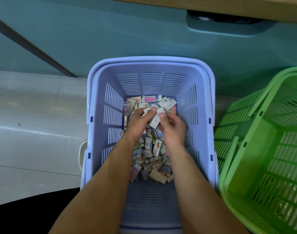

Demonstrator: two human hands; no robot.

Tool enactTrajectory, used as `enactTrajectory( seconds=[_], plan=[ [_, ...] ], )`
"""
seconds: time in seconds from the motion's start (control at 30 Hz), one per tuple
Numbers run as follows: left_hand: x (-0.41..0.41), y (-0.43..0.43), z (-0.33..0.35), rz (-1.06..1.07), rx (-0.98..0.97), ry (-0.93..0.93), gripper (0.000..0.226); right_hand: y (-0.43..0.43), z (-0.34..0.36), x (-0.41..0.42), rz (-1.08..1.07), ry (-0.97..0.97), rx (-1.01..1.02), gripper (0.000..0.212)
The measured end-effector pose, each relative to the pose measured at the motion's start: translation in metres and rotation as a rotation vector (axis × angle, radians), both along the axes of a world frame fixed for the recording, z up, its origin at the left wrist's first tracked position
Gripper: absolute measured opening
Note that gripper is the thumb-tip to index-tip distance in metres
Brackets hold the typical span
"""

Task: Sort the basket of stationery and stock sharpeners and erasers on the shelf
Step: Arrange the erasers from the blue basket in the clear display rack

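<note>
A lilac slotted basket stands on the floor below me, its bottom covered with several small boxed erasers, one pink box reading "Hard Eraser". Both my hands reach down into it. My left hand grips a few small white boxes at its fingertips. My right hand pinches a white eraser box between thumb and fingers. The two hands nearly touch over the far half of the pile.
A green slotted basket stands tilted just to the right of the lilac one, with faint contents low at its bottom. A teal cabinet front rises behind. Pale floor tiles lie to the left.
</note>
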State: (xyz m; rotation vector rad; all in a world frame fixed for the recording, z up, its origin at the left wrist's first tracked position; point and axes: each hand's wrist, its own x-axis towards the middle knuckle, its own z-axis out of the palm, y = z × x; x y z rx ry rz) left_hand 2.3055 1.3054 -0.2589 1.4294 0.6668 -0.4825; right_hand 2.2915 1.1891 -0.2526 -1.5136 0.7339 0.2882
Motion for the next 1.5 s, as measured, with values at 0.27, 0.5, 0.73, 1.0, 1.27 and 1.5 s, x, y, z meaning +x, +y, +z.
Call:
enactTrajectory(
  seconds=[0.27, 0.5, 0.73, 1.0, 1.27, 1.5],
  plan=[
    [0.0, 0.001, -0.001, 0.079, -0.002, 0.005, 0.033, 0.001, 0.002, -0.001, -0.068, 0.074, 0.044, 0.015],
    [0.0, -0.003, 0.009, 0.042, -0.015, 0.035, 0.037, -0.001, 0.007, -0.001, -0.075, 0.046, 0.095, 0.011],
    [-0.003, -0.002, 0.01, 0.123, -0.122, 0.077, 0.034, 0.001, 0.006, -0.002, -0.03, 0.099, 0.077, 0.013],
    [-0.003, 0.001, 0.01, 0.157, -0.146, 0.089, 0.047, 0.001, 0.015, 0.0, 0.05, 0.003, 0.15, 0.023],
    [-0.007, 0.02, 0.014, 0.261, 0.119, 0.075, 0.047, -0.004, -0.003, -0.028, 0.652, 0.142, -0.378, 0.036],
    [-0.024, 0.02, 0.025, 0.181, 0.196, 0.107, 0.041, -0.006, 0.001, -0.029, 0.724, 0.121, -0.475, 0.023]
  ],
)
